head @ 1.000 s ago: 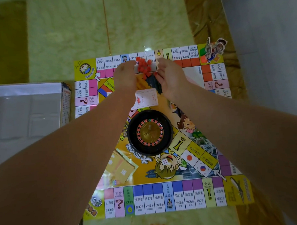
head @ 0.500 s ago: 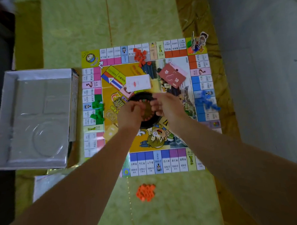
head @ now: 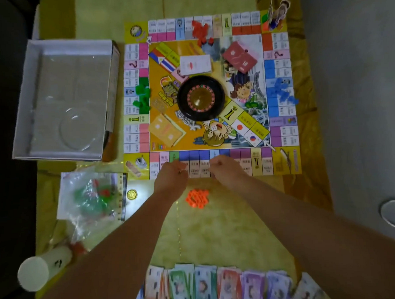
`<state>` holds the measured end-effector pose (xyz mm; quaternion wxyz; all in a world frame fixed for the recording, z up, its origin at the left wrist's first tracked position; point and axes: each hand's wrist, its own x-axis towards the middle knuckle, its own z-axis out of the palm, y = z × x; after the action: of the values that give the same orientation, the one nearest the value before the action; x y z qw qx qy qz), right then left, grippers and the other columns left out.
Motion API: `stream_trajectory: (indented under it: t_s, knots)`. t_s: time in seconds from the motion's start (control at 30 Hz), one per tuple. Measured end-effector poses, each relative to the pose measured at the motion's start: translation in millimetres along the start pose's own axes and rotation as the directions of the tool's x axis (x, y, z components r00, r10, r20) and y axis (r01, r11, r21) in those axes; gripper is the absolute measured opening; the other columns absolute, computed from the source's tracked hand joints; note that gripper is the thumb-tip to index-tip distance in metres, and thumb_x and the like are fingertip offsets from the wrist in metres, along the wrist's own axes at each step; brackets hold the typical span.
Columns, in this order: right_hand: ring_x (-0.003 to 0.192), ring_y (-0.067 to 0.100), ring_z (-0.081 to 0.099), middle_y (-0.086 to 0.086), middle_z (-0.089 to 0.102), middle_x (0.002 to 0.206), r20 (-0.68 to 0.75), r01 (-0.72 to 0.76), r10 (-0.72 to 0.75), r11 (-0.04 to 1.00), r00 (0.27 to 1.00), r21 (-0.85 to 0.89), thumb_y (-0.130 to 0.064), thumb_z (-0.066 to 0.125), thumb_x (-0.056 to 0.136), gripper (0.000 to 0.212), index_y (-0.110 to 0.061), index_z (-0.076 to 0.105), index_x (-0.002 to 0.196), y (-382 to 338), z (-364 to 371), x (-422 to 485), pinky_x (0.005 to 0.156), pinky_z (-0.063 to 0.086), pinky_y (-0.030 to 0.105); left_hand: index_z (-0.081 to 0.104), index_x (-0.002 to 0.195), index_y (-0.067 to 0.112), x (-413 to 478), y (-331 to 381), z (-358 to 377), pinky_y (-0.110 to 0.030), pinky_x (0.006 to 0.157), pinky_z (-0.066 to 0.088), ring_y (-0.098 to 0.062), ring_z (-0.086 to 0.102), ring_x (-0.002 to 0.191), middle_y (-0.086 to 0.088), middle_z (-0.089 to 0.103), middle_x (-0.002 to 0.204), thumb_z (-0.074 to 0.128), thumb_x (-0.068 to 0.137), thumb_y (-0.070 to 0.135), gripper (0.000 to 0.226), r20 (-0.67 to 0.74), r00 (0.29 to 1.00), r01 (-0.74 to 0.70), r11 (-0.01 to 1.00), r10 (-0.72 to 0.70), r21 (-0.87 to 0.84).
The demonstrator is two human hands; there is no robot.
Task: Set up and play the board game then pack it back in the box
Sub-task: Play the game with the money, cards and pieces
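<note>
- Over the near edge of the board [head: 282,162], the left hand [head: 171,172] and the right hand [head: 225,167] have their fingers curled under; whether they pinch anything I cannot tell.
- A dropping wrist could scatter the orange pieces [head: 197,198] between the forearms, just beside the board.
- Pushing the board may slide the roulette wheel [head: 200,97] at its middle.
- Paper money [head: 219,285] is cut off below; the print on the squares is blurred.
</note>
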<state>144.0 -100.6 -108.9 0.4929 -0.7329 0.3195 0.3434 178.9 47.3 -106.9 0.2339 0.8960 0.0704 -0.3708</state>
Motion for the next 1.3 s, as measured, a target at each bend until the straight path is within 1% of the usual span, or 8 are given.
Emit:
stream_trajectory:
  t_s: [0.07, 0.2, 0.37, 0.5, 0.6, 0.77, 1.03, 1.3]
  knots:
    - [0.095, 0.023, 0.057, 0.014, 0.06, 0.122, -0.058, 0.033, -0.033, 0.999, 0.998, -0.004, -0.013, 0.045, 0.097, 0.032, -0.006, 0.056, 0.126, 5, 4, -3, 0.076, 0.045, 0.031, 0.06, 0.128, 0.018, -1, -3, -1, -0.032, 0.082, 0.049, -0.031, 0.062, 0.103, -0.01, 0.063, 0.124, 0.044, 0.094, 0.012, 0.038, 0.007, 0.999, -0.042, 0.999, 0.042, 0.007]
    - [0.075, 0.014, 0.054, 0.007, 0.059, 0.109, -0.189, 0.088, -0.068, 0.991, 0.98, 0.096, -0.011, 0.046, 0.096, 0.03, -0.013, 0.056, 0.124, 21, 23, -15, 0.059, 0.038, 0.023, 0.064, 0.122, 0.018, -14, -19, -1, -0.034, 0.093, 0.047, -0.029, 0.059, 0.112, -0.008, 0.058, 0.131, 0.044, 0.088, 0.025, 0.041, 0.016, 0.995, -0.103, 0.994, 0.103, -0.019]
    - [0.095, 0.03, 0.064, 0.007, 0.064, 0.098, -0.302, 0.102, -0.046, 0.98, 0.952, 0.17, -0.009, 0.048, 0.095, 0.016, -0.011, 0.061, 0.103, 55, 50, -47, 0.088, 0.054, 0.046, 0.065, 0.113, 0.01, -52, -54, 5, -0.039, 0.089, 0.049, -0.032, 0.06, 0.105, -0.016, 0.061, 0.116, 0.048, 0.092, 0.013, 0.028, -0.072, 0.979, -0.189, 0.982, 0.19, 0.019]
    - [0.087, 0.024, 0.063, -0.002, 0.064, 0.088, -0.284, 0.088, -0.039, 0.983, 0.958, 0.162, -0.006, 0.05, 0.092, 0.024, -0.025, 0.062, 0.083, 95, 84, -78, 0.088, 0.053, 0.048, 0.06, 0.124, 0.017, -85, -95, 23, -0.032, 0.091, 0.042, -0.029, 0.056, 0.113, -0.01, 0.055, 0.124, 0.047, 0.094, 0.014, 0.032, 0.01, 0.973, -0.231, 0.965, 0.231, 0.126]
    - [0.084, 0.015, 0.058, 0.004, 0.064, 0.115, -0.285, 0.083, -0.06, 0.994, 0.957, 0.069, -0.006, 0.049, 0.092, 0.029, -0.02, 0.065, 0.113, 114, 101, -97, 0.085, 0.048, 0.034, 0.057, 0.13, 0.017, -97, -119, 40, -0.033, 0.1, 0.041, -0.024, 0.046, 0.128, -0.005, 0.045, 0.143, 0.048, 0.091, 0.01, 0.041, 0.092, 0.951, -0.308, 0.931, 0.296, 0.197]
    - [0.123, 0.018, 0.051, 0.006, 0.056, 0.13, -0.285, 0.142, -0.144, 0.989, 0.948, -0.026, -0.005, 0.053, 0.091, 0.038, -0.016, 0.057, 0.127, 126, 113, -109, 0.097, 0.041, 0.029, 0.053, 0.132, 0.01, -103, -136, 54, -0.04, 0.105, 0.04, -0.027, 0.04, 0.135, -0.008, 0.038, 0.149, 0.052, 0.087, 0.009, 0.046, 0.075, 0.916, -0.399, 0.881, 0.394, 0.253]
    - [0.061, 0.005, 0.048, -0.003, 0.055, 0.084, -0.326, 0.262, -0.3, 0.952, 0.896, -0.157, -0.003, 0.051, 0.091, 0.021, -0.02, 0.063, 0.097, 168, 113, -139, 0.058, 0.035, 0.019, 0.064, 0.115, 0.014, -161, -152, 87, -0.038, 0.09, 0.043, -0.029, 0.05, 0.108, -0.01, 0.054, 0.114, 0.059, 0.084, 0.007, 0.033, -0.007, 0.896, -0.426, 0.863, 0.444, 0.27]
    - [0.061, 0.011, 0.052, -0.006, 0.057, 0.074, -0.261, 0.102, -0.138, 0.984, 0.955, -0.147, -0.01, 0.054, 0.095, 0.011, -0.02, 0.058, 0.092, 234, 66, -178, 0.056, 0.039, 0.025, 0.064, 0.105, 0.017, -202, -111, 151, -0.037, 0.073, 0.05, -0.026, 0.062, 0.087, -0.005, 0.066, 0.096, 0.05, 0.092, 0.016, 0.019, 0.247, 0.863, -0.489, 0.853, 0.442, 0.182]
